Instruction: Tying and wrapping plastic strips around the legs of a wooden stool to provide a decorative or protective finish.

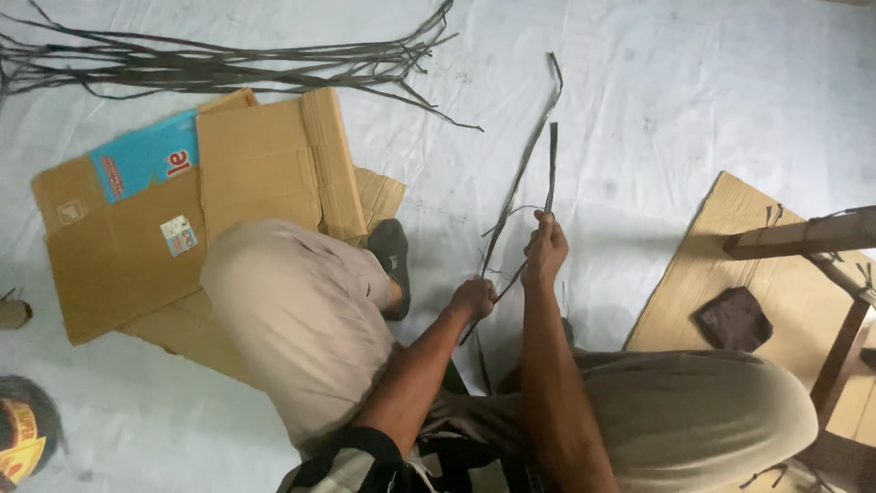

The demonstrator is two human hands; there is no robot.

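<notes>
Both hands (511,274) – dark strip (525,173)

Dim, even, cool light; soft shadow on the white floor sheet (639,100) toward 3 o'clock; slight softness, edges bowed.

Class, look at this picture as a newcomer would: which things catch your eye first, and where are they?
At centre, the left hand and right hand grip long thin dark strips that rise upward. A heap of similar dark strips lies top left, above flattened brown cardboard.
</notes>
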